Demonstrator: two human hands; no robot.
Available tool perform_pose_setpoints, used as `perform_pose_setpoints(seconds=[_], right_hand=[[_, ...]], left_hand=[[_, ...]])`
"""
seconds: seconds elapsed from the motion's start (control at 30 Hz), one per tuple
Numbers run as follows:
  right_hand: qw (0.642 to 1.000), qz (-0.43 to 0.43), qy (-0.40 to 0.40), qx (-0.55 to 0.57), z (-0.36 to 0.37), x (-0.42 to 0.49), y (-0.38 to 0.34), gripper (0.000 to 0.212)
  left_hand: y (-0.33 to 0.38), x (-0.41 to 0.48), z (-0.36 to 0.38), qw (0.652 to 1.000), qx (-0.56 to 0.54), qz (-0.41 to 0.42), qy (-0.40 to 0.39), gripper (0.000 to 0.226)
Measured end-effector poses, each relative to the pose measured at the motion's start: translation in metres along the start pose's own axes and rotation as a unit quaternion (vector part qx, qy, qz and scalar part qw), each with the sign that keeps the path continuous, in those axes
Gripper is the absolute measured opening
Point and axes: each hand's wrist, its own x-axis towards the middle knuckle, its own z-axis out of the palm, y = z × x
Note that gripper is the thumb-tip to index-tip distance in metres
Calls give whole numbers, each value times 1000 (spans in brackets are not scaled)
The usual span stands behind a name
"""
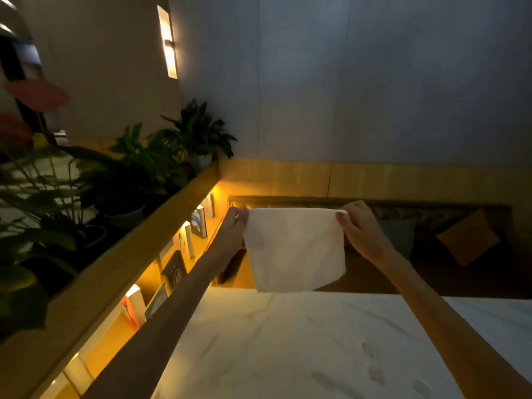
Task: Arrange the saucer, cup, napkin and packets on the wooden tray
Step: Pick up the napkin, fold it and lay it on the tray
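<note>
So the thing in play right now is the white square cloth napkin (293, 249), held up in the air out past the far edge of the white marble-look tabletop (302, 347), both arms stretched well forward. The left hand (234, 226) is pinched shut on the top left corner and the right hand (359, 226) is pinched shut on the top right corner, thumb and fingertips closed on the fabric. The top edge runs left to right between the two hands, pulled fairly taut, and the rest just hangs down; the lower right corner kicks out a bit, so it's not hanging perfectly flat

What matters for the next bit, I'd guess: the napkin hangs between the hands, neither one clearly nearer, so whichever way it gets folded or laid down, it has to come back toward the body and down to table level

Big catch: the wooden tray, saucer, cup and packets aren't in shot at all. The camera is tilted up, so only the far stretch of table shows, and it's bare there. Lighting is dim and warm, can't tell if the napkin is one layer or already folded. Potted green plants (149, 162) and a lit shelf of books (184, 246) sit off to the left
</note>
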Motion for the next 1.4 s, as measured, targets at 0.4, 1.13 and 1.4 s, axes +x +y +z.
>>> perform_pose_setpoints(seconds=[0.4, 1.13, 1.4], right_hand=[[965, 99, 0, 241, -76, 2, -60, 26], [978, -83, -191, -3, -79, 23, -82, 30], [960, -192, -196, -59, -49, 47, -158, 26]], left_hand=[[63, -11, 5, 982, -180, -29, 41, 35], [72, -26, -38, 980, -192, -48, 14, 36], [116, -44, 13, 997, -68, 37, -3, 36]])
